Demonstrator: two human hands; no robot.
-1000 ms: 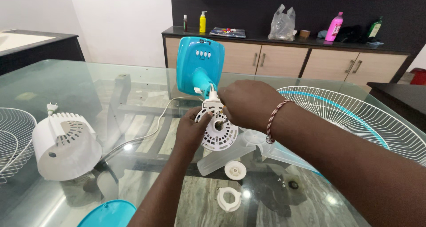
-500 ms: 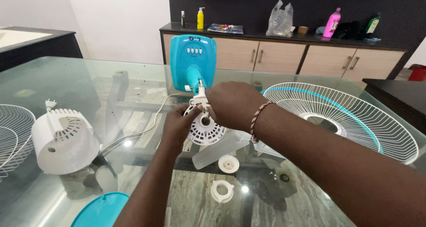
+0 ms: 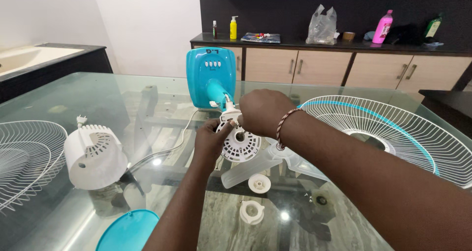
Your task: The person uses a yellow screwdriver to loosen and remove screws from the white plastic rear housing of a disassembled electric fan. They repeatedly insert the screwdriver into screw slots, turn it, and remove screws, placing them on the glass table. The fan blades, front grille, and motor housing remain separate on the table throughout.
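The fingers of the left hand are closed around the white vented motor housing, holding it above the glass tabletop. The right hand grips its top, fingers curled together (the fingertips are hidden). To work well, one hand should keep the housing steady. Near lie two white caps; the teal fan base stands far.

Both hands met at the white fan motor: left hand gripped its side, right hand covered its top, above the glass table.
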